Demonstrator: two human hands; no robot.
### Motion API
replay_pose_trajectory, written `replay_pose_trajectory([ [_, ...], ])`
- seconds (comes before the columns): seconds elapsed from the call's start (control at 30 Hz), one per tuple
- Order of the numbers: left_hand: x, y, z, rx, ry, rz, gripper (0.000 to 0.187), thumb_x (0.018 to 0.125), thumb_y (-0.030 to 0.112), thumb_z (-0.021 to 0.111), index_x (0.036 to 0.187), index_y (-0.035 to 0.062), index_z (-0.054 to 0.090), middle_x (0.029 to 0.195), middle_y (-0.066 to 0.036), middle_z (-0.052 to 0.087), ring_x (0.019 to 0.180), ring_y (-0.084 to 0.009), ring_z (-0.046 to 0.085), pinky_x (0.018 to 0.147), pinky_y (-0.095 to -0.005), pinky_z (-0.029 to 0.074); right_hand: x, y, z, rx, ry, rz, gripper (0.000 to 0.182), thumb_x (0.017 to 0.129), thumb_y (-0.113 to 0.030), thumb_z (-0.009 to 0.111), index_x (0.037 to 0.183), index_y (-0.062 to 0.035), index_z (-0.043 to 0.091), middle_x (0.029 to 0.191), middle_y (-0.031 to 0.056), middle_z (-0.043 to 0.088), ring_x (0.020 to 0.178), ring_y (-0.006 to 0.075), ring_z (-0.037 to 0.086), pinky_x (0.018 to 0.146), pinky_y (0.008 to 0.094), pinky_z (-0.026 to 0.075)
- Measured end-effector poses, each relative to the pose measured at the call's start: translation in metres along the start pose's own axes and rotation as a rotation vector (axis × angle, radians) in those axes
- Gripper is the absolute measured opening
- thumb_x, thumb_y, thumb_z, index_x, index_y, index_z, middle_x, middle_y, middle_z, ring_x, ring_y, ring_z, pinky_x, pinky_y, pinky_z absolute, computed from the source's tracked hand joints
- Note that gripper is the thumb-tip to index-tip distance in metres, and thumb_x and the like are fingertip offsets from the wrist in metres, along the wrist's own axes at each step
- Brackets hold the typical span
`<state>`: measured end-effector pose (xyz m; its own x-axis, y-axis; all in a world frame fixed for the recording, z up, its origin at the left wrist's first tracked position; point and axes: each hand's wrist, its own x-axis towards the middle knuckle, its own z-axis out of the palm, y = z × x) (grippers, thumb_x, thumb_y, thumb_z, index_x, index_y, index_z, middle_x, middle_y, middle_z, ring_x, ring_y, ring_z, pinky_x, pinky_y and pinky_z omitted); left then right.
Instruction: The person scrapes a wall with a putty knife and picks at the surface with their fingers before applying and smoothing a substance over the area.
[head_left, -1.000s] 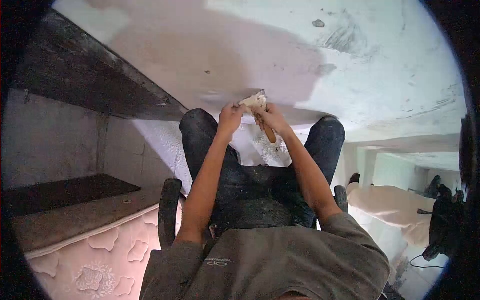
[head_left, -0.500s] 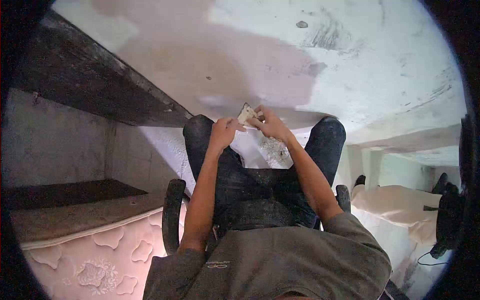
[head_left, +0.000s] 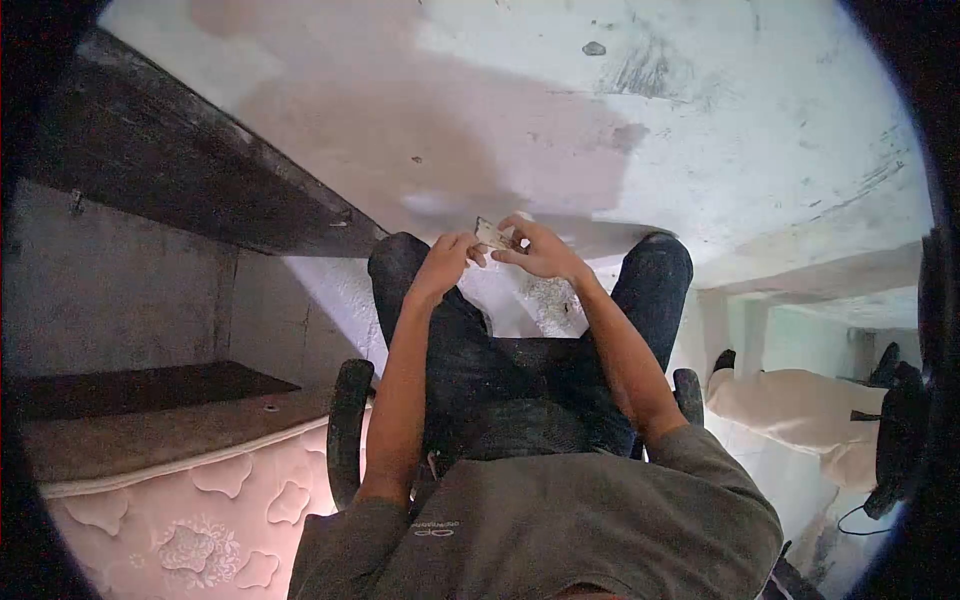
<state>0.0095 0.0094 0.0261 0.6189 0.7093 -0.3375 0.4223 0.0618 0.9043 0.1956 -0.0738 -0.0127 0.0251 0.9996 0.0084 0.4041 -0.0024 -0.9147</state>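
A small, flat, pale piece with a dark edge (head_left: 491, 234) is held up between my hands, above my lap and in front of the wall. My right hand (head_left: 541, 250) grips its right side, fingers bent over the top and thumb below. My left hand (head_left: 446, 264) is closed, its fingertips pinched at the piece's lower left corner. What exactly the piece is cannot be made out. Beyond my knees, below the hands, lie whitish crumbs (head_left: 556, 303) on a white surface (head_left: 505, 308).
A stained, patchy wall (head_left: 700, 150) rises ahead. A dark shelf-like slab (head_left: 190, 150) runs along the left. Chair armrests (head_left: 349, 420) flank me. A pink quilted mattress (head_left: 200, 530) lies lower left. At right are beige cloth (head_left: 790, 415) and a black item (head_left: 898, 430).
The pale piece has turned and shows less of its face. My right fingers have shifted over it, and my left fingers have curled in more tightly.
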Motion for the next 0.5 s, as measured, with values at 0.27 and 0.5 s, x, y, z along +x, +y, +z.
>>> replay_pose_trajectory([
  [0.27,0.002,-0.017,0.008,-0.046,0.069,0.075,0.034,0.091,0.023,0.04,0.082,-0.0016,0.062,0.074,-0.008,0.058,0.07,-0.0153,0.052,0.067,-0.0302,0.04,0.001,0.005,-0.003,-0.064,0.02,-0.035,0.048,0.075,-0.036,0.073,0.107,-0.0058,0.055,0.074,0.0122,0.061,0.065,0.0191,0.057,0.061,0.0329,0.045],
  [0.5,0.001,-0.007,0.007,-0.029,0.099,-0.067,0.036,0.088,0.025,0.043,0.082,-0.0033,0.064,0.07,-0.009,0.062,0.067,-0.017,0.056,0.068,-0.0294,0.042,0.0,0.008,0.005,-0.198,-0.076,-0.015,0.052,0.075,-0.037,0.071,0.11,-0.0026,0.055,0.083,0.0193,0.065,0.077,0.0306,0.064,0.069,0.0391,0.05],
])
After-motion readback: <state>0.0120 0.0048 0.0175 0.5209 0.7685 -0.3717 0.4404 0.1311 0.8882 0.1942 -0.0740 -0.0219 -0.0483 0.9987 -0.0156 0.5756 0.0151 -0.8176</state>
